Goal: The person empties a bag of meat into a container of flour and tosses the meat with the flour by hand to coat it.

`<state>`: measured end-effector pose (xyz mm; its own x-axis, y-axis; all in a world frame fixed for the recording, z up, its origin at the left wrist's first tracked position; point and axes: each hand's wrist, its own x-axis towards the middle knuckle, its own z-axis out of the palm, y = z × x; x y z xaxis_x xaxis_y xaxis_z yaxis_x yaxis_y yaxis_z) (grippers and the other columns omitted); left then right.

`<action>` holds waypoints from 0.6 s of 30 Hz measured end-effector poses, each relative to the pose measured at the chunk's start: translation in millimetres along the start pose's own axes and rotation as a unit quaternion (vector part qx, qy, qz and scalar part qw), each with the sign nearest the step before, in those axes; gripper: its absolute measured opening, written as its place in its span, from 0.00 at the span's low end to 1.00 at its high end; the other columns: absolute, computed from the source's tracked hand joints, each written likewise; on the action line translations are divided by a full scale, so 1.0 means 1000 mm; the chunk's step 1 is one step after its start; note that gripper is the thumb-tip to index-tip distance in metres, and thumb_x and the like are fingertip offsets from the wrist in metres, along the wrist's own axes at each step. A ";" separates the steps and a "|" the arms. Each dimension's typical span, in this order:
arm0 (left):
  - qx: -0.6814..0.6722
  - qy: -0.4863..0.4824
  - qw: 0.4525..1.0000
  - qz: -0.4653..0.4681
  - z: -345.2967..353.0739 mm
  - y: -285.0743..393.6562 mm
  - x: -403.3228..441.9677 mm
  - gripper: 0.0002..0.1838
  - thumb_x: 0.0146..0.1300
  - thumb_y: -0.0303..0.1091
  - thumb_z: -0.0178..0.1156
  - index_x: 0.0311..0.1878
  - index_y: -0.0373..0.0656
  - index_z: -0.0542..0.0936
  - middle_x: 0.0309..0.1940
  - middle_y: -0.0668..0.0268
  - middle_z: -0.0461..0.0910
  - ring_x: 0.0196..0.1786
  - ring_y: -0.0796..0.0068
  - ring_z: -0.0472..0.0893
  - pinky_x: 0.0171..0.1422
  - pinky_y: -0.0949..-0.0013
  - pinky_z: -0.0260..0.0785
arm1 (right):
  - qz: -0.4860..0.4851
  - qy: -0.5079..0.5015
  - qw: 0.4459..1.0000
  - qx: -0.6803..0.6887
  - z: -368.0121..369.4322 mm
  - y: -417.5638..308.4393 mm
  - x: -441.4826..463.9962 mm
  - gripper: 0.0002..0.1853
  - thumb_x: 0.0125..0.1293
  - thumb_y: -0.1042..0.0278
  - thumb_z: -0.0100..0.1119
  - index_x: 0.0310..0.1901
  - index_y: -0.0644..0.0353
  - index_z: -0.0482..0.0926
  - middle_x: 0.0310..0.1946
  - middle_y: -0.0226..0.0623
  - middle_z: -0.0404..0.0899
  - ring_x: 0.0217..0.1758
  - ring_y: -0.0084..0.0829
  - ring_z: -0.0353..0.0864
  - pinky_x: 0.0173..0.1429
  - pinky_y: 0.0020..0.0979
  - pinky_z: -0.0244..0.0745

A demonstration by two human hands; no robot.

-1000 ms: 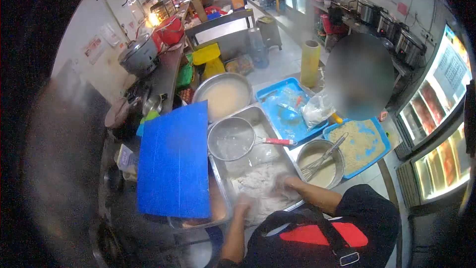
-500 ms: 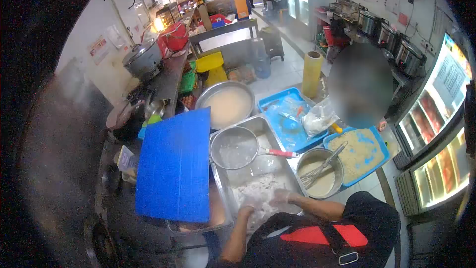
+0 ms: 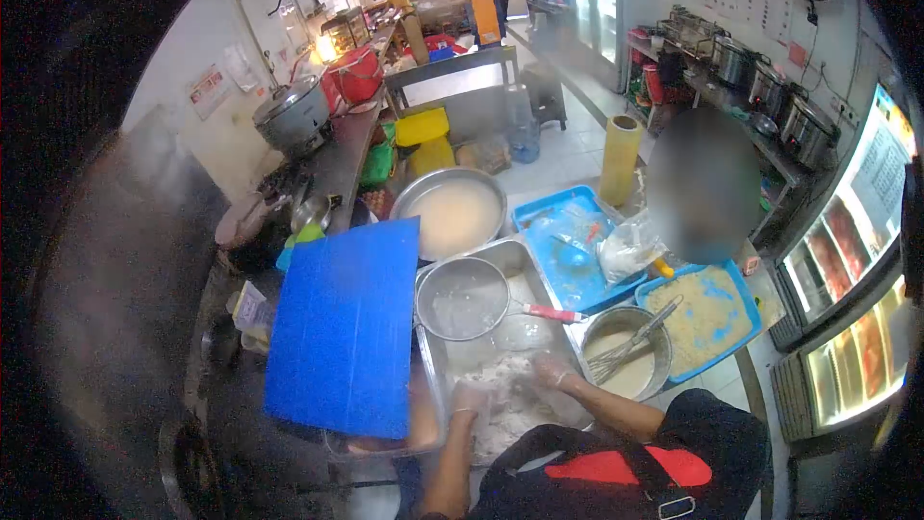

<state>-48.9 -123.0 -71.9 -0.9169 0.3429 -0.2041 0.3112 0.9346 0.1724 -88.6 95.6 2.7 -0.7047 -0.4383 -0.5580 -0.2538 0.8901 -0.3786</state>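
Both my hands work in a pile of white flour (image 3: 505,395) at the near end of a deep metal tray (image 3: 570,351). My left hand (image 3: 470,397), in what looks like a clear plastic glove, touches the pile's left side. At its right side is my right hand (image 3: 551,370), gloved the same way. The fingers of both are blurred and partly sunk in the flour, so their shape does not show. A round sieve (image 3: 463,299) with a red handle rests across the tray just beyond the pile.
Right of the tray stand a pot of batter (image 3: 630,377) with a whisk (image 3: 630,342) and a blue tray of crumbs (image 3: 707,313). A blue board (image 3: 342,327) lies at left. Beyond are a basin of pale liquid (image 3: 452,217) and another blue tray (image 3: 568,255). A blurred person (image 3: 707,183) is opposite.
My hands have moved slightly forward in the tray and further apart, the left one to the left. The camera view has shifted a little. The sieve stays in place on the tray.
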 end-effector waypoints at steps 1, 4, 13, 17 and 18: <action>-0.024 0.024 0.999 -0.024 0.010 -0.005 0.003 0.14 0.47 0.43 0.51 0.27 0.42 0.77 0.25 0.56 0.76 0.25 0.62 0.76 0.29 0.62 0.67 | -0.023 0.062 0.998 -0.006 0.018 0.009 0.021 0.22 0.54 0.52 0.44 0.41 0.64 0.70 0.40 0.48 0.71 0.43 0.40 0.70 0.49 0.39 0.62; -0.125 0.052 0.984 -0.112 0.068 -0.023 0.019 0.15 0.47 0.44 0.51 0.25 0.41 0.77 0.24 0.55 0.76 0.27 0.61 0.76 0.31 0.62 0.67 | -0.082 0.153 0.985 -0.005 0.043 0.022 0.054 0.22 0.51 0.52 0.47 0.36 0.64 0.73 0.35 0.48 0.74 0.38 0.40 0.74 0.42 0.38 0.67; -0.104 -0.026 0.994 -0.020 0.116 -0.030 0.024 0.19 0.44 0.48 0.50 0.24 0.40 0.76 0.23 0.56 0.75 0.29 0.58 0.75 0.35 0.61 0.66 | -0.108 0.080 0.987 -0.084 0.047 -0.004 0.056 0.14 0.48 0.60 0.48 0.33 0.61 0.75 0.31 0.44 0.76 0.33 0.40 0.76 0.37 0.36 0.71; -0.162 -0.106 0.976 -0.100 0.060 0.001 0.004 0.18 0.49 0.44 0.49 0.32 0.38 0.76 0.29 0.51 0.74 0.38 0.58 0.75 0.41 0.63 0.65 | -0.153 0.058 0.986 -0.008 0.065 0.023 0.046 0.17 0.48 0.56 0.49 0.32 0.61 0.75 0.30 0.45 0.76 0.34 0.40 0.76 0.38 0.35 0.70; -0.188 -0.068 0.976 -0.081 0.003 0.025 -0.013 0.18 0.49 0.44 0.49 0.33 0.39 0.76 0.29 0.51 0.74 0.38 0.58 0.75 0.41 0.63 0.66 | -0.201 0.073 0.977 0.012 0.065 0.029 0.044 0.18 0.48 0.55 0.50 0.32 0.61 0.75 0.30 0.46 0.76 0.34 0.40 0.75 0.38 0.34 0.69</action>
<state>-28.9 -103.5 -67.6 -0.8974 0.2257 -0.3791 0.0271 0.8858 0.4633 -83.8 93.5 -81.1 -0.6390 -0.7275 -0.2497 -0.5153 0.6459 -0.5632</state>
